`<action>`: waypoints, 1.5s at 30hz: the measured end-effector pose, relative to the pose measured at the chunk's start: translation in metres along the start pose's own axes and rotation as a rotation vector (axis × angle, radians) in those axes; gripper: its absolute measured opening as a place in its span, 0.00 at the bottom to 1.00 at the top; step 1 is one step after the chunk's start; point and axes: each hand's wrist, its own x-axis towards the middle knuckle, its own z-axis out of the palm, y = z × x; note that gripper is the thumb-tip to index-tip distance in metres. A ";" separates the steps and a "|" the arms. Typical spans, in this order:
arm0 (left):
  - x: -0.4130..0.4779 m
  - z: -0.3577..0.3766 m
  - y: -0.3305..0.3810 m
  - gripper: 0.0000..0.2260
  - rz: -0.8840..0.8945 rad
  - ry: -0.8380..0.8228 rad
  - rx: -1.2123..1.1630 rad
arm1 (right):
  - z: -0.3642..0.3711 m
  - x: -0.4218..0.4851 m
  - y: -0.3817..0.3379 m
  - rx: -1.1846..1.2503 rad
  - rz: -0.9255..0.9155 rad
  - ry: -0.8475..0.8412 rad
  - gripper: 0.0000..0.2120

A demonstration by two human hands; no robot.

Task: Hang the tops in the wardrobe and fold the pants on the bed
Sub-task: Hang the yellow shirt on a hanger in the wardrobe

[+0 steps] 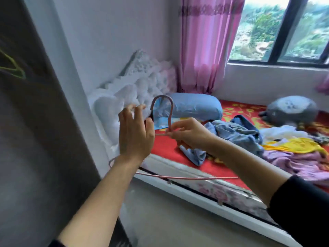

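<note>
The right hand (188, 134) pinches a pink wire hanger (171, 109) between thumb and fingertips, at the neck where the hook meets the shoulders. It holds the hanger upright in the air. The hook's curve shows in front of the blue pillow (194, 106). The hanger's thin bottom bar runs below both forearms, lower than the pillow and over the near edge of the bed (165, 145).

The left hand (135, 134) is raised just left of the hook, palm away from the camera, fingers straight and spread, holding nothing. Its thumb is close to the hook's free end, but contact cannot be made out. The two hands are near each other without touching.

The pillow lies at the head of the bed on a red patterned sheet. Left of the pillow stands a white tufted headboard (142, 82). Right of the pillow, a loose pile of clothes is spread over the sheet:
- a blue denim garment (238, 134) is nearest, one end reaching towards the bed's edge under the right hand
- a white garment (281, 132) and a yellow garment (295, 145) are further right
- a lilac garment (302, 163) is towards the near edge

Well right of the pillow, a grey plush toy (292, 109) sits by the wall. Behind the pillow hangs a pink curtain (204, 47) beside a dark-framed window (284, 32). The picture is somewhat blurred.
</note>
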 end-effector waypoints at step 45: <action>-0.058 0.901 0.499 0.14 -0.115 -1.345 0.063 | -0.687 -0.116 0.688 -0.180 1.029 0.725 0.26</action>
